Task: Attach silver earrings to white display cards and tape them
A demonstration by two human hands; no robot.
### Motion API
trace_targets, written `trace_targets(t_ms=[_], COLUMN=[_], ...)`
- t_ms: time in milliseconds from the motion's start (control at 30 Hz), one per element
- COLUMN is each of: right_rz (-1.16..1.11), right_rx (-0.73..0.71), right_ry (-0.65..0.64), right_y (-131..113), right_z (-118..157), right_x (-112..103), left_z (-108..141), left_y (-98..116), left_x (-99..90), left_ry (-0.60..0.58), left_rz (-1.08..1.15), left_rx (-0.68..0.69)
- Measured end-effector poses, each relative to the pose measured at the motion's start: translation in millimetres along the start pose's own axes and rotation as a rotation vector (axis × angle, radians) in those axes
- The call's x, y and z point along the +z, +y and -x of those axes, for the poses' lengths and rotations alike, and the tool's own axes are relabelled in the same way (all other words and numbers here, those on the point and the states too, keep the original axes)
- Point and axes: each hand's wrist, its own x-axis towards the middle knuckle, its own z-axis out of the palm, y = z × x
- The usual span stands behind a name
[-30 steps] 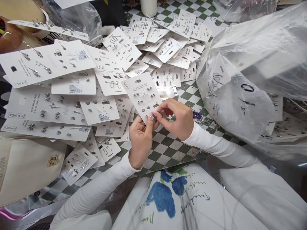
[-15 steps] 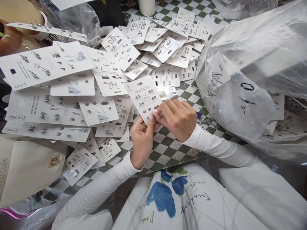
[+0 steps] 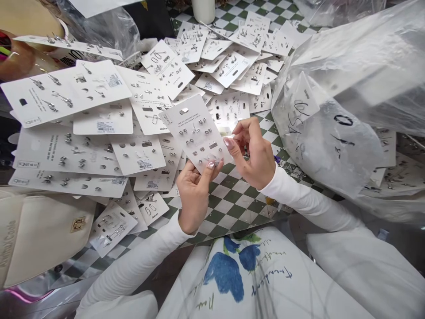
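Observation:
A white earring card [image 3: 199,128] with small metal studs is tilted upright over the checkered cloth. My left hand [image 3: 195,190] pinches its lower edge between thumb and fingers. Just right of the card, my right hand [image 3: 254,153] has its thumb and fingers drawn together near a bright, shiny spot; what they hold, if anything, is too small to make out. Behind the hands lies another earring card [image 3: 229,106]. Many more cards are heaped behind, and overlapping cards [image 3: 68,93] spread at the left.
Large clear plastic bags [image 3: 332,128] fill the right side. A cream handbag [image 3: 46,230] sits at the left front. At the back stands a white cup [image 3: 203,11]. Tiny metal bits [image 3: 294,170] are scattered on the checkered cloth [image 3: 239,199] beside my right wrist.
My right hand has come off the card's lower edge and moved right and slightly up. The card in my left hand has shifted left and up.

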Motion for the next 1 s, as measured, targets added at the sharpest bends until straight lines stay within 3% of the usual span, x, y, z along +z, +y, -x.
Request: trace_targets(t_ms=[100,267,467,1000], right_rz=[-0.127,-0.197,-0.202,-0.207], right_rx=[0.097,0.14,0.119,0.083], right_ry=[-0.079,-0.086,-0.093,-0.079], right_y=[-1.2,-2.7,-1.6,0.7], right_z=[1.1,3.8,3.9,3.6], right_x=[0.1,3.6,3.3,4.0], left_z=[-0.7,-4.2,-6.4,-8.8], left_y=[2.3,0.8,0.0,0.3], left_x=[0.9,1.1,-0.4,-3.1], left_ry=[-0.007,0.037,0.073,0.035], left_rz=[0.015,0.027,0.006,-0.099], left_rx=[-0.025,-0.038,-0.059,-0.121])
